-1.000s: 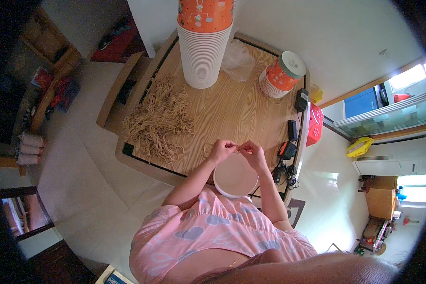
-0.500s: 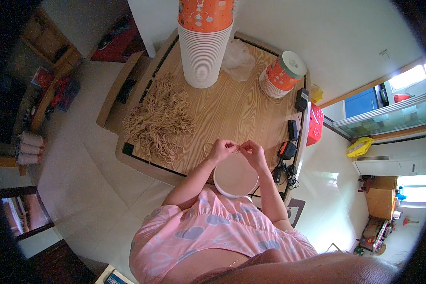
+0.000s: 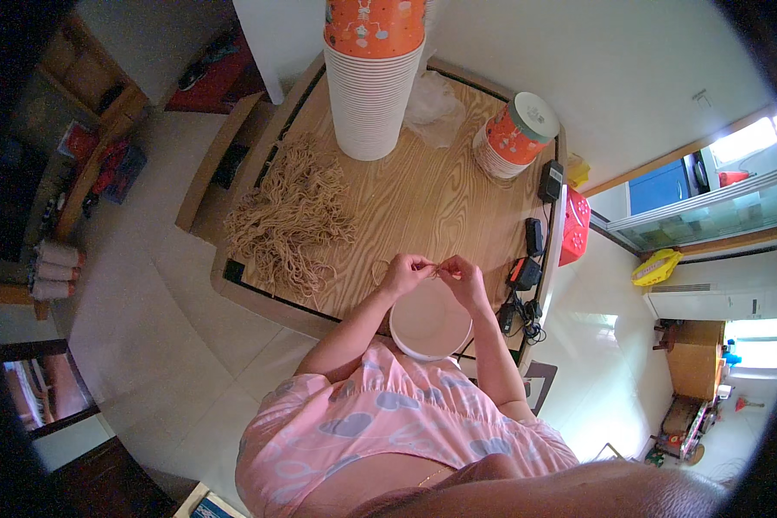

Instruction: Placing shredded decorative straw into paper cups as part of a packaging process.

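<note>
My left hand (image 3: pixel 410 273) and my right hand (image 3: pixel 460 281) meet near the table's front edge, fingertips pinched together. Between them runs a thin tan cord (image 3: pixel 380 271), part of which loops out on the tabletop beside my left hand; the rest is hidden by my fingers. Right below both hands, an open white paper bucket (image 3: pixel 432 321) stands against my lap, its mouth facing up. To the left of my hands lies a loose heap of tan cords (image 3: pixel 293 224).
At the back of the wooden table (image 3: pixel 406 203) rises a tall stack of paper buckets (image 3: pixel 369 104). A shorter stack (image 3: pixel 511 138) stands back right, near a crumpled clear plastic bag (image 3: pixel 433 108). Black power adapters (image 3: pixel 533 235) and tangled cables (image 3: pixel 523 319) line the right edge.
</note>
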`<action>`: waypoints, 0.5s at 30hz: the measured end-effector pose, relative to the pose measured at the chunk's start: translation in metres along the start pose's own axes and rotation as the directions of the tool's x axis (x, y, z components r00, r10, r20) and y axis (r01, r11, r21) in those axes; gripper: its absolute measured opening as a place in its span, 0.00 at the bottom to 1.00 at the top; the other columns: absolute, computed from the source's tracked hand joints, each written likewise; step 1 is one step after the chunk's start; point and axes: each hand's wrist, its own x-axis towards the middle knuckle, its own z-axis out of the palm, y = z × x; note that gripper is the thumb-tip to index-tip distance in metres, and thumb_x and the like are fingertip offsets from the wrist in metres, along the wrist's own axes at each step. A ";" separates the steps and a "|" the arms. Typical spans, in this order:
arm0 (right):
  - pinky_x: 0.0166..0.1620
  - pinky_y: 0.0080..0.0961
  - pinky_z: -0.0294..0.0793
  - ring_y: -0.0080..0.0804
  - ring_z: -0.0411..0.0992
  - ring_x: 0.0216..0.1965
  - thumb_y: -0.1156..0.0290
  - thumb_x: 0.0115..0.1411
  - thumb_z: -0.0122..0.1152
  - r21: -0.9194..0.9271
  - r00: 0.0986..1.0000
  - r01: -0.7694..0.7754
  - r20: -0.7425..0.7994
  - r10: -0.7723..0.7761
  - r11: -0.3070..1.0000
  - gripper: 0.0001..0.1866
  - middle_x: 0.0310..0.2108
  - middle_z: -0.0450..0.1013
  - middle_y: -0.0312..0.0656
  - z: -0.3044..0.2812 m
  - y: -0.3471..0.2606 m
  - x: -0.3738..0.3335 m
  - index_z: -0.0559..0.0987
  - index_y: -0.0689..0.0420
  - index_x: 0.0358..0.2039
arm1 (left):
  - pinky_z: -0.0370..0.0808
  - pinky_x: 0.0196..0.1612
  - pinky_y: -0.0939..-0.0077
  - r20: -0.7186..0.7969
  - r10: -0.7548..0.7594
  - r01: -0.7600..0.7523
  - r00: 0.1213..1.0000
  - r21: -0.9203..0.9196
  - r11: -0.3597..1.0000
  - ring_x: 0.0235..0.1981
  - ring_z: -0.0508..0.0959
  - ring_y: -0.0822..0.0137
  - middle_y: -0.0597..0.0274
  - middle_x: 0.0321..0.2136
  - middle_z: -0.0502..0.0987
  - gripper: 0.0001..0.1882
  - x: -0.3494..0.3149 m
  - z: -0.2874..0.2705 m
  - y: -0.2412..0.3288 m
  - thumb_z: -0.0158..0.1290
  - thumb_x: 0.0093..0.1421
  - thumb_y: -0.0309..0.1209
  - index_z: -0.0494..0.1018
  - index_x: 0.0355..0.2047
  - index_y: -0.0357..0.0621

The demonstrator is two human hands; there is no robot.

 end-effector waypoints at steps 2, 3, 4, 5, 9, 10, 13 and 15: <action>0.37 0.20 0.69 0.19 0.69 0.27 0.78 0.48 0.57 -0.002 1.000 -0.020 0.006 0.020 1.000 0.03 0.23 0.72 0.34 0.000 -0.001 0.000 0.73 0.61 0.26 | 0.66 0.22 0.83 0.006 0.008 -0.008 1.000 0.002 1.000 0.19 0.69 0.80 0.71 0.17 0.73 0.06 -0.001 -0.001 0.002 0.55 0.49 0.28 0.76 0.29 0.43; 0.37 0.19 0.69 0.18 0.69 0.27 0.78 0.48 0.57 0.015 1.000 -0.018 0.005 0.018 1.000 0.03 0.23 0.72 0.34 0.000 0.002 0.000 0.73 0.61 0.26 | 0.67 0.23 0.84 0.027 0.004 -0.003 1.000 -0.039 0.999 0.19 0.70 0.80 0.69 0.18 0.74 0.07 -0.001 -0.001 0.003 0.57 0.48 0.29 0.76 0.28 0.42; 0.37 0.19 0.69 0.18 0.69 0.27 0.78 0.49 0.57 0.030 1.000 -0.016 0.005 0.016 0.999 0.03 0.23 0.72 0.34 0.001 0.003 0.000 0.73 0.60 0.26 | 0.68 0.24 0.84 0.048 0.002 0.002 0.999 -0.081 0.997 0.20 0.71 0.79 0.67 0.19 0.75 0.08 -0.001 -0.001 0.002 0.58 0.47 0.30 0.76 0.28 0.41; 0.37 0.19 0.69 0.18 0.69 0.27 0.78 0.49 0.57 0.030 1.000 -0.015 0.004 0.015 0.999 0.03 0.23 0.72 0.34 0.001 0.003 0.000 0.73 0.60 0.26 | 0.68 0.24 0.84 0.048 0.002 0.002 0.999 -0.081 0.997 0.20 0.71 0.79 0.67 0.19 0.75 0.08 0.000 -0.001 0.001 0.58 0.47 0.30 0.76 0.28 0.41; 0.36 0.18 0.68 0.18 0.69 0.27 0.78 0.49 0.57 0.042 1.000 -0.020 0.016 0.019 0.999 0.04 0.23 0.72 0.34 0.001 0.000 0.000 0.73 0.61 0.26 | 0.68 0.25 0.84 0.064 -0.007 0.020 0.998 -0.211 0.977 0.21 0.71 0.80 0.68 0.19 0.75 0.09 0.004 0.001 -0.017 0.59 0.46 0.31 0.76 0.28 0.41; 0.35 0.18 0.68 0.18 0.69 0.27 0.77 0.49 0.57 0.049 1.000 -0.025 0.018 0.024 0.998 0.04 0.23 0.72 0.34 0.001 -0.002 0.000 0.73 0.61 0.26 | 0.68 0.24 0.84 0.070 -0.009 0.024 0.998 -0.210 0.977 0.20 0.71 0.80 0.67 0.19 0.75 0.09 0.005 0.001 -0.020 0.59 0.46 0.32 0.76 0.27 0.41; 0.34 0.17 0.68 0.18 0.69 0.28 0.78 0.49 0.57 0.061 1.000 -0.005 0.023 0.003 0.998 0.04 0.23 0.72 0.34 0.000 0.001 0.000 0.73 0.61 0.27 | 0.69 0.24 0.84 0.054 -0.016 0.025 0.998 -0.166 0.986 0.20 0.71 0.80 0.67 0.19 0.75 0.09 0.008 0.003 -0.024 0.59 0.46 0.32 0.76 0.27 0.41; 0.34 0.17 0.68 0.18 0.69 0.28 0.78 0.50 0.56 0.079 0.999 -0.032 0.018 0.031 0.996 0.04 0.24 0.72 0.35 -0.002 0.001 0.000 0.73 0.61 0.28 | 0.69 0.24 0.84 0.040 -0.017 0.023 0.999 -0.157 0.987 0.20 0.71 0.79 0.67 0.19 0.75 0.09 0.008 0.003 -0.022 0.58 0.47 0.32 0.76 0.27 0.41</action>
